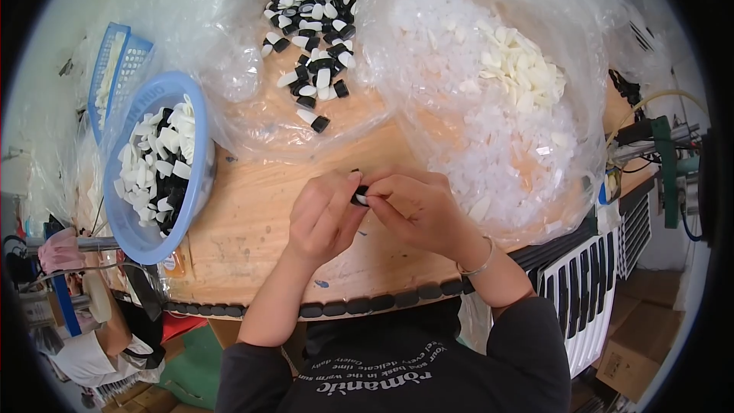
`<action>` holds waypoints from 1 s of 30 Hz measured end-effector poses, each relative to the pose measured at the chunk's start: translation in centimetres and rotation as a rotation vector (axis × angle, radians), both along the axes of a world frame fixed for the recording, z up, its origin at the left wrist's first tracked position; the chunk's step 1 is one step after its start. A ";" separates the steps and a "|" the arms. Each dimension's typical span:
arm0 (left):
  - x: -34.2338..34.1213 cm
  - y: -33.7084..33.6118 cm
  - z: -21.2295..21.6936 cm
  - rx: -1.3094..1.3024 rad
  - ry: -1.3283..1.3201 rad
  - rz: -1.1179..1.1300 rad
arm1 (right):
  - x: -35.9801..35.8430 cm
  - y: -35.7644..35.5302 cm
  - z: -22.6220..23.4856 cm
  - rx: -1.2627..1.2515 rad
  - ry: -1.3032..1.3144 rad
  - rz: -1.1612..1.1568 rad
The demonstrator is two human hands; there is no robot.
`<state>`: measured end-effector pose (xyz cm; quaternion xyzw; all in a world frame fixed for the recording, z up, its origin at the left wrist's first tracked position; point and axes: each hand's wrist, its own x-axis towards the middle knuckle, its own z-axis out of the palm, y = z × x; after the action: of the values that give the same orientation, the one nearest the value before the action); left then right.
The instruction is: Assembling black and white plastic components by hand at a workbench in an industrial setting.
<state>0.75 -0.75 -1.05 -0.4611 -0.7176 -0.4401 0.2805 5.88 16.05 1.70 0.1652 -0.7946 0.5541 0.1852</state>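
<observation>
Above the middle of the wooden table, my left hand [323, 214] pinches a small black cap-like piece [358, 197] between thumb and fingers. My right hand [419, 208] closes on the same piece from the other side, where a bit of white shows at its edge. Fingers cover most of the piece. Beyond my hands lies a pile of black pieces with white rounded tabs [310, 34] sticking out of them. One such piece [314, 120] lies apart, nearest to me.
A blue basin [200, 176] at the left holds white tabs and black pieces. Behind it stands a blue basket [107, 46]. Clear plastic sheeting at the right bears small translucent pieces [505, 145] and cream tabs [524, 69]. Black pads line the table's near edge [359, 305].
</observation>
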 end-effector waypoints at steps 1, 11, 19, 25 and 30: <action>0.0 0.0 0.0 -0.001 -0.003 -0.014 | 0.2 -0.1 0.2 0.008 -0.040 -0.008; 0.3 0.1 0.0 0.021 0.018 0.093 | 0.4 -1.0 0.1 0.091 0.150 -0.149; 0.2 -0.1 0.1 0.030 0.085 0.125 | -0.1 -0.8 -0.7 -0.006 0.136 0.008; 0.3 -0.1 0.1 0.008 0.059 0.099 | -0.2 -0.9 0.1 -0.133 0.043 0.038; 0.3 0.1 0.1 0.009 0.031 0.107 | -0.3 -0.3 -0.3 -0.105 0.022 0.058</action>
<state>1.06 -0.69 -0.92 -0.4276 -0.7348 -0.4204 0.3169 5.54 15.76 1.44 0.1843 -0.7572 0.5983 0.1863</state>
